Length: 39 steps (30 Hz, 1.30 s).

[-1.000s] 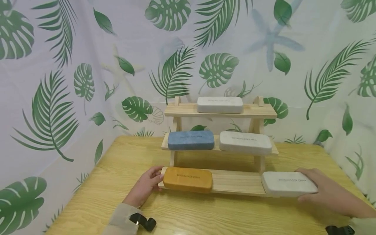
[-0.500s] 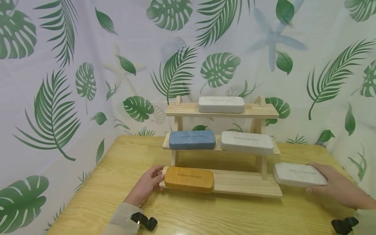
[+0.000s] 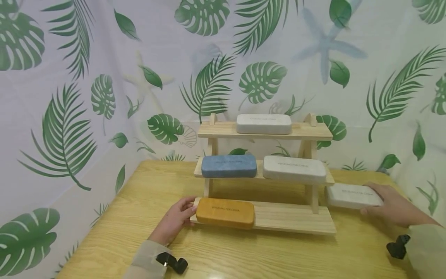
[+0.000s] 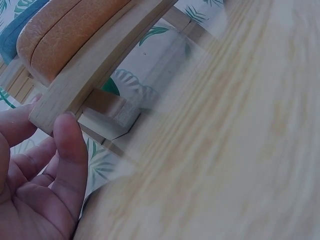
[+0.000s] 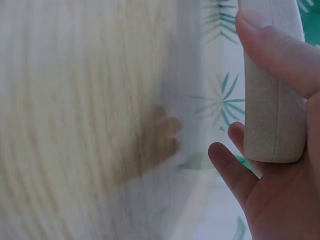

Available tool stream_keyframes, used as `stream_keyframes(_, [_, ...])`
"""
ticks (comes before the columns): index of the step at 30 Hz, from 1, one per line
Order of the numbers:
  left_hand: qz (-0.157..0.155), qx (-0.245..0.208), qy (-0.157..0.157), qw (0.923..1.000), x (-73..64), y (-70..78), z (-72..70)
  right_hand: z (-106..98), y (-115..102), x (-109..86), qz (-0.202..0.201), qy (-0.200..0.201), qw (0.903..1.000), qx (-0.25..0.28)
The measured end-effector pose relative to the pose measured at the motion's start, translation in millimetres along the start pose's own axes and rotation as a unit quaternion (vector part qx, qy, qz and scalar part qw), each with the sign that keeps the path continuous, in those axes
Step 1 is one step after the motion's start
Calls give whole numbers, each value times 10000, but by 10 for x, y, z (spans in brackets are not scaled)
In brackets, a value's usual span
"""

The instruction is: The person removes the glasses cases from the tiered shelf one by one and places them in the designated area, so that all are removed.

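Observation:
My right hand (image 3: 390, 205) holds a white glasses case (image 3: 354, 195) by its right end, beyond the right side of a three-tier wooden display stand (image 3: 292, 217). In the right wrist view, the thumb (image 5: 280, 52) lies along the side of that case (image 5: 275, 115), which has a seam running lengthwise. With thumb and fingers, my left hand (image 3: 175, 217) grips the left end of the stand's lowest shelf. The left wrist view has the thumb (image 4: 70, 145) against the board's end (image 4: 52, 107). Close beside this hand, an orange glasses case (image 3: 225, 213) sits on the same shelf.
On the middle shelf lie a blue case (image 3: 229, 166) and a white case (image 3: 294, 169); another white case (image 3: 263, 124) rests on the top shelf. The stand is on a wood-grain table (image 3: 265, 255), with a leaf-print cloth (image 3: 146, 35) behind and at the sides.
My right hand has taken the white case off the right end of the lowest shelf and moved it right and back, past the stand. My left hand keeps its grip.

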<state>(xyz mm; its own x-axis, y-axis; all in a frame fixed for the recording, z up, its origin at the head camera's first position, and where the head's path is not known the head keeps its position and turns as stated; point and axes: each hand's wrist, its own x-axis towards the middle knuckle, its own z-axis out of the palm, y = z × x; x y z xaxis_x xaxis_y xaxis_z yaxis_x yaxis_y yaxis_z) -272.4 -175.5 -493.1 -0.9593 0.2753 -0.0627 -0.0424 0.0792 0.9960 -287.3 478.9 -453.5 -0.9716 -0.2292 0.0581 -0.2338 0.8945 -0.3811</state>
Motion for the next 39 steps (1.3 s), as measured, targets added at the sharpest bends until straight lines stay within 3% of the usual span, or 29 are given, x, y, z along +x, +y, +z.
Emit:
stream_keyframes(10, [-58, -178, -66, 9998, -36, -104, 35, 141, 265, 36, 310, -85, 9995, 12])
stream_keyframes(15, [-8, -50, -109, 9999, -13, -98, 1, 133, 282, 45, 615, -285, 9977, 51])
stream_keyframes(23, [24, 50, -62, 10000, -20, -35, -65, 156, 245, 141, 599, -394, 9974, -69])
stream_keyframes(32, [-53, 37, -55, 10000, -5, -70, -51, 123, 262, 195, 601, -514, 9962, -368])
stream_keyframes(39, [9, -12, -44, 10000, 20, -66, -43, 136, 296, 203, 758, -676, 9946, -200])
